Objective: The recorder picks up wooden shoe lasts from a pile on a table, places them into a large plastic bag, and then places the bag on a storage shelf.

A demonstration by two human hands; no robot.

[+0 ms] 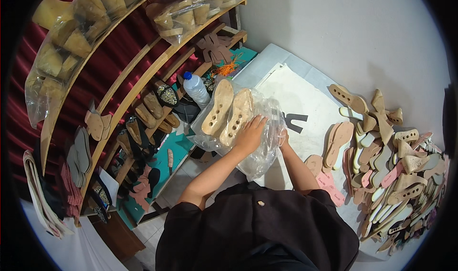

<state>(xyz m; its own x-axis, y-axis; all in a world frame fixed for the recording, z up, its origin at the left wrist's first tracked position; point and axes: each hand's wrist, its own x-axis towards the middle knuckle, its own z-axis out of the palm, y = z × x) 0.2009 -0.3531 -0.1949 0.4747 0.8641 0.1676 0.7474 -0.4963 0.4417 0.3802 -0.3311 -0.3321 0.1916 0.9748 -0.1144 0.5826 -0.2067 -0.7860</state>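
Along the left edge of the desk (272, 56), the left hand (252, 133) lies, fingers spread, against a holed wooden sole (240, 108) amid crinkled clear plastic (260, 162); whether the right hand (284, 137) grasps cannot be told.

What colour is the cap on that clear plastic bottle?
The cap on the clear plastic bottle is blue, best seen in the head view.

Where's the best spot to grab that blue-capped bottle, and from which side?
Probably round the bottle's upper body, just below the cap, coming from above: the cap end is exposed, while the bag crowds its lower end.
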